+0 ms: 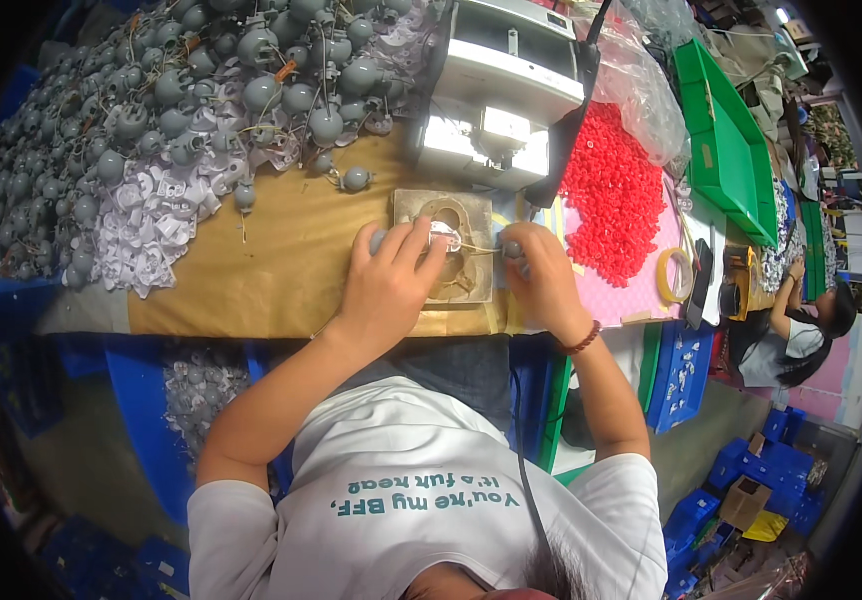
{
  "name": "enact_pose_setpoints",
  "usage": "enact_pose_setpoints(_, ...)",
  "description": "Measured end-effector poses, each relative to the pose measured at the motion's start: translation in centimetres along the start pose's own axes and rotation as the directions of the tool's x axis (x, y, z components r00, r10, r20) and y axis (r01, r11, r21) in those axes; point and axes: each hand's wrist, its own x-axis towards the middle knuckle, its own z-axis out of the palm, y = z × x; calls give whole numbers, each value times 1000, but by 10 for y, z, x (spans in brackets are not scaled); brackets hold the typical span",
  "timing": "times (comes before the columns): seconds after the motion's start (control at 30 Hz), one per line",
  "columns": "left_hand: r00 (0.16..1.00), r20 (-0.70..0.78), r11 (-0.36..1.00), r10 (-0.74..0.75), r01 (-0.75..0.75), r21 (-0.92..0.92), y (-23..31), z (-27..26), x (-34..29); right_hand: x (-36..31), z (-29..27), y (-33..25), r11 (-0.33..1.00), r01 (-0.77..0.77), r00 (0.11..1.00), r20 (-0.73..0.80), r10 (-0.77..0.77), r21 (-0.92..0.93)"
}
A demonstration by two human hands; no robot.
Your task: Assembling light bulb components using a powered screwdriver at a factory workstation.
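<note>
A square tan fixture block (481, 287) with round hollows lies on the table in front of me. In its upper hollow sits a small white plastic part (443, 234), with a pale wire (479, 249) running from it to the right. My left hand (391, 280) rests over the block's left side, fingertips at the white part. A grey round part (378, 240) shows among its curled fingers. My right hand (546, 285) is at the block's right edge, pinching a grey rounded piece (513, 249) at the wire's end; its fingers partly cover that piece.
Grey ball-shaped parts with wires (81, 150) and white plastic pieces (146, 235) are heaped at left. A white machine (511, 80) stands beyond the block. Red parts (611, 200), yellow tape (673, 275) and a green tray (726, 150) lie at right. Another person (791, 340) sits far right.
</note>
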Motion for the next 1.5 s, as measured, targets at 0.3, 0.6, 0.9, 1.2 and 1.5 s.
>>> enact_pose_setpoints(0.3,1000,6,1000,-2,2,-11,-2,0,0,39,-7,-21,-140,-300,856,331,397,944)
enact_pose_setpoints(0.6,1000,7,999,11,-10,-46,-4,-2,1,57,-2,-21,112,-493,859,461,225,863)
enact_pose_setpoints(0.9,999,-19,997,29,-30,-70,-9,-2,1,66,6,-32,939,-247,959,201,200,241)
enact_pose_setpoints(1.2,983,-23,969,-184,177,-174,0,-2,31,55,22,-37,951,-224,975,59,216,213)
enact_pose_setpoints(1.5,988,-7,978,-154,151,-147,0,-1,37,99,-15,45,983,-139,787,-589,184,121)
